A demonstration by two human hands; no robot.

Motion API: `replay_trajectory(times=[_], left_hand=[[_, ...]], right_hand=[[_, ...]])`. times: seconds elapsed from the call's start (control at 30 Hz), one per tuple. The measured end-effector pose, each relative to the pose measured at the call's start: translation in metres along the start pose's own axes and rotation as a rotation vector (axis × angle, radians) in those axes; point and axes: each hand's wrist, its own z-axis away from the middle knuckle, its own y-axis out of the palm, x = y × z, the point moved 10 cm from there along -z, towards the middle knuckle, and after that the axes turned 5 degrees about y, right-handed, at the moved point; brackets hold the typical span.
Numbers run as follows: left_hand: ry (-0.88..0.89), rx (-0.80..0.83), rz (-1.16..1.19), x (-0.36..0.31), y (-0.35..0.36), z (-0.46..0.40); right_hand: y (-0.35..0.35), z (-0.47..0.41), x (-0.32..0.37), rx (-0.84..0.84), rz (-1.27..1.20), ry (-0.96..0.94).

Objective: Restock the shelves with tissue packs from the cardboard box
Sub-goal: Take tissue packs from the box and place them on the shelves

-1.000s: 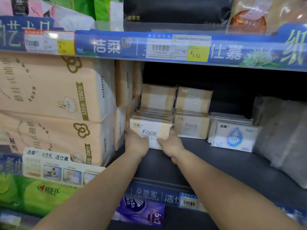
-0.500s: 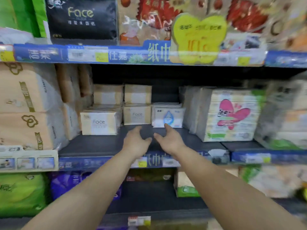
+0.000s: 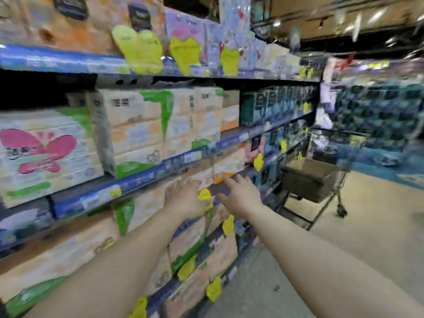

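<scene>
Two empty hands out before blurred shelves (image 3: pixel 137 180), left hand (image 3: pixel 185 200) and right hand (image 3: pixel 241 196) fingers loosely spread

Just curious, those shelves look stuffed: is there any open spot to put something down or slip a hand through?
The shelves are crowded: tissue packs fill them to the front edge. Bare room is the aisle floor, between the shelving and the shopping cart. Both the left hand and right hand are empty, in front of the shelves.

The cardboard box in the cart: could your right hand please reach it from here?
Probably not yet: the cardboard box sits well beyond the empty right hand, though open floor leaves the way free.
</scene>
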Motion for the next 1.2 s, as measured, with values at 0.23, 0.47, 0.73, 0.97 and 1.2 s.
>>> replay_trajectory(times=[0.23, 0.47, 0.73, 0.97, 1.2], left_hand=[[0.227, 0.110, 0.059, -0.135, 0.079, -0.134], [0.378, 0.110, 0.065, -0.229, 0.121, -0.299], [0.494, 0.190, 0.128, -0.338, 0.196, -0.431], [0.412, 0.262, 0.145, -0.423, 0.278, -0.537], [0.293, 0.275, 0.183, -0.508, 0.318, -0.652]], right_hand=[[-0.010, -0.072, -0.170, 0.000, -0.040, 0.263], [-0.030, -0.188, -0.294, -0.069, -0.086, 0.425], [-0.023, -0.277, -0.441, -0.103, -0.098, 0.600], [-0.016, -0.369, -0.576, -0.069, -0.089, 0.587], [-0.042, -0.472, -0.715, 0.042, -0.004, 0.544]])
